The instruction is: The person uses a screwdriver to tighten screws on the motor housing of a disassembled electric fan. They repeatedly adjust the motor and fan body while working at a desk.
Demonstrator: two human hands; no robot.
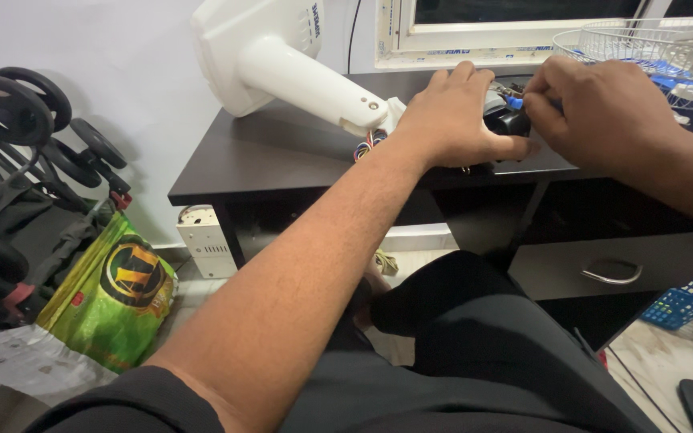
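Observation:
A white fan stand (298, 68) lies on its side on a dark desk (282, 156), with coloured wires (369, 144) coming out of its neck. My left hand (451, 120) rests over a dark motor part (508, 122) at the end of the neck and holds it down. My right hand (595, 108) is closed around a blue-handled tool (515, 102) whose tip meets the motor part. The part itself is mostly hidden by both hands.
A white wire fan grille (643, 48) sits at the desk's back right. A desk drawer with a metal handle (611, 273) is below. A folded stroller (26, 176) and a green sack (114, 297) stand at the left. A blue basket (687, 303) is on the floor, right.

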